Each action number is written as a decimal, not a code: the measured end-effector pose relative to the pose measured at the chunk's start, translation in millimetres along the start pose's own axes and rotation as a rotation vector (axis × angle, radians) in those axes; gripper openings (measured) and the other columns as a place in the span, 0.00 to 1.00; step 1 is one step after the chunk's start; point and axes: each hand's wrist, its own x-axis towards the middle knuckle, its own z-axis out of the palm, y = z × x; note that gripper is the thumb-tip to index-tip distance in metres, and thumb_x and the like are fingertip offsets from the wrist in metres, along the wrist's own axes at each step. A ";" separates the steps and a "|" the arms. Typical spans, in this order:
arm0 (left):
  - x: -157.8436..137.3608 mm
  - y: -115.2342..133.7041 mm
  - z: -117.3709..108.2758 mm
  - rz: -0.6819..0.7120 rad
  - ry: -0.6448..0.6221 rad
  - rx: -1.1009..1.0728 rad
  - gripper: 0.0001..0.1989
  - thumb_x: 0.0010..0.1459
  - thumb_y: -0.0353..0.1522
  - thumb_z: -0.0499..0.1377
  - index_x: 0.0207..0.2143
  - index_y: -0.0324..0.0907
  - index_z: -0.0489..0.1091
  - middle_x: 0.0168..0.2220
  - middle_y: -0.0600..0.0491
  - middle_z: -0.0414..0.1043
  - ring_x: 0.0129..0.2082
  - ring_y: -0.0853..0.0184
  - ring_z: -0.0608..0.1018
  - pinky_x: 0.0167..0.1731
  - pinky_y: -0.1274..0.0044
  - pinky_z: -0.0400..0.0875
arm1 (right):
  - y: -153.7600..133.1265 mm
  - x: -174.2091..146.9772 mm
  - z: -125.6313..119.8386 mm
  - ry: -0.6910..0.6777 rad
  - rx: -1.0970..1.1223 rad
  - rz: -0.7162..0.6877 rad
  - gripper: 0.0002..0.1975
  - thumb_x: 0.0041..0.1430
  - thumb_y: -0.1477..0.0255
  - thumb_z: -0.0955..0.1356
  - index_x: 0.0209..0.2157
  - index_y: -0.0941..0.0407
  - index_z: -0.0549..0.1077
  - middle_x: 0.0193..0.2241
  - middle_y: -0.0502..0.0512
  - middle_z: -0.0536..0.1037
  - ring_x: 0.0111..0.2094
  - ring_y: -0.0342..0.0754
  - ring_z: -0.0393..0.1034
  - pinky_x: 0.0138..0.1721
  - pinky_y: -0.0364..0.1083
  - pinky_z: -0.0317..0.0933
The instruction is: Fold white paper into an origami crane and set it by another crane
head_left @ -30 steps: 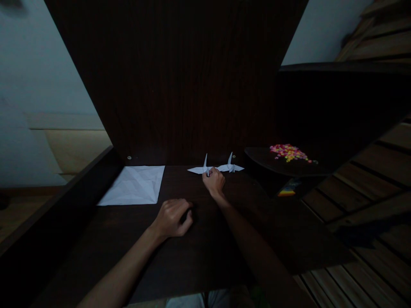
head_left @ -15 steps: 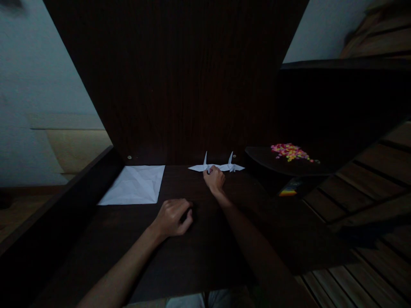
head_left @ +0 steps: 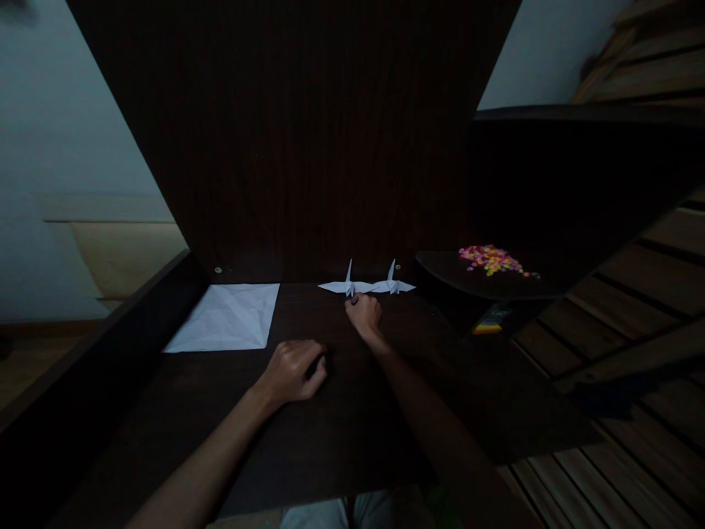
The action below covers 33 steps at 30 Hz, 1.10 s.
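Note:
Two white origami cranes stand side by side at the back of the dark wooden desk, the left crane and the right crane, their wings meeting. My right hand is closed just in front of the left crane, thumb and forefinger near its lower front. Whether they touch it, or hold anything, I cannot tell. Loosely curled, my left hand rests on the desk closer to me, with nothing visible in it. Behind it to the left lies a creased white paper sheet.
A dark panel rises behind the desk, and a low side board edges it on the left. On a rounded shelf at right lies a pile of small pink and yellow pieces. Wooden slats stand farther right.
My right hand has drawn back slightly toward me, uncovering the front of the left crane. The whole view has shifted a little; my left hand stays in place.

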 end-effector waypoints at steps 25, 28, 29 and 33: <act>-12.0 -62.0 -22.1 -0.982 -0.277 0.665 0.24 0.58 0.37 0.51 0.52 0.29 0.64 0.56 0.32 0.63 0.57 0.44 0.64 0.50 0.61 0.61 | 22.7 -70.5 -20.3 -0.122 -0.027 -0.480 0.08 0.59 0.70 0.64 0.33 0.54 0.76 0.28 0.53 0.80 0.28 0.45 0.72 0.28 0.41 0.52; -14.4 -68.2 -27.4 -1.061 -0.337 0.612 0.24 0.59 0.40 0.50 0.50 0.29 0.65 0.49 0.32 0.70 0.51 0.46 0.71 0.43 0.64 0.67 | 23.2 -69.2 -19.7 -0.114 -0.028 -0.484 0.08 0.58 0.70 0.64 0.32 0.55 0.76 0.27 0.53 0.79 0.27 0.45 0.72 0.27 0.41 0.52; -14.7 -69.6 -29.0 -1.072 -0.349 0.603 0.25 0.59 0.41 0.50 0.49 0.29 0.66 0.46 0.32 0.72 0.48 0.47 0.73 0.42 0.65 0.68 | 23.5 -68.7 -19.5 -0.112 -0.027 -0.483 0.08 0.58 0.70 0.64 0.32 0.55 0.76 0.26 0.53 0.79 0.27 0.45 0.72 0.27 0.41 0.52; -13.2 -70.5 -33.6 -1.084 -0.397 0.579 0.29 0.57 0.49 0.50 0.44 0.31 0.70 0.40 0.33 0.75 0.44 0.46 0.75 0.39 0.66 0.68 | 24.8 -67.1 -19.0 -0.113 -0.013 -0.478 0.08 0.57 0.70 0.65 0.32 0.54 0.76 0.26 0.52 0.79 0.27 0.45 0.72 0.28 0.41 0.52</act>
